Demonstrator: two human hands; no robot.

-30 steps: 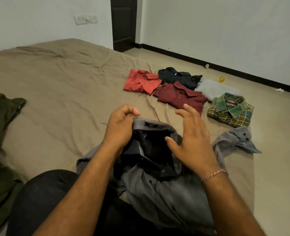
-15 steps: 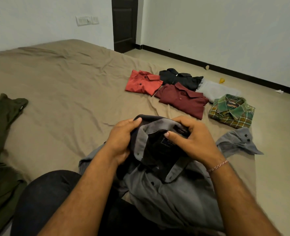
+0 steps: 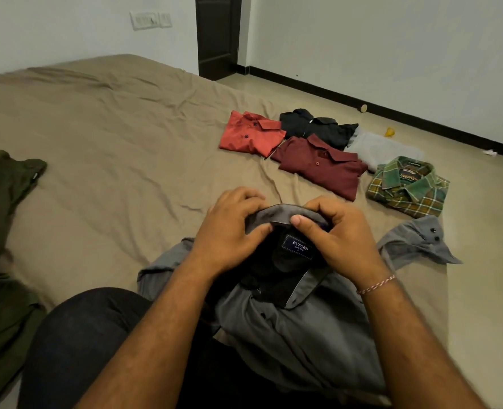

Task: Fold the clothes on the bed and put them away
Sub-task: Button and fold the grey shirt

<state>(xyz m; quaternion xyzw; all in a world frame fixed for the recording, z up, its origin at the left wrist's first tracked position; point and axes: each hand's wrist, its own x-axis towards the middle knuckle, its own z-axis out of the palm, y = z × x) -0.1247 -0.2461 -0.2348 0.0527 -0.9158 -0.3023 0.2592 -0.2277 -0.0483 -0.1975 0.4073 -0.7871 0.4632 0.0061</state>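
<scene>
Bed [image 3: 102, 149] with wrinkled tan sheet fills most of view. Grey shirt [image 3: 297, 329] rumpled at near edge, over person's lap, dark lining inside, one cuff [image 3: 418, 243] with two dark buttons splayed right. Folded shirts grouped near bed's right edge: maroon [image 3: 321, 166], green plaid [image 3: 409, 187], red-orange [image 3: 251, 134], black [image 3: 318, 126]. Left hand [image 3: 229, 231] and right hand [image 3: 336, 234] each pinch grey collar [image 3: 277, 215], grip clamped on fabric. Neck label [image 3: 299, 246] reads "BYFORD".
</scene>
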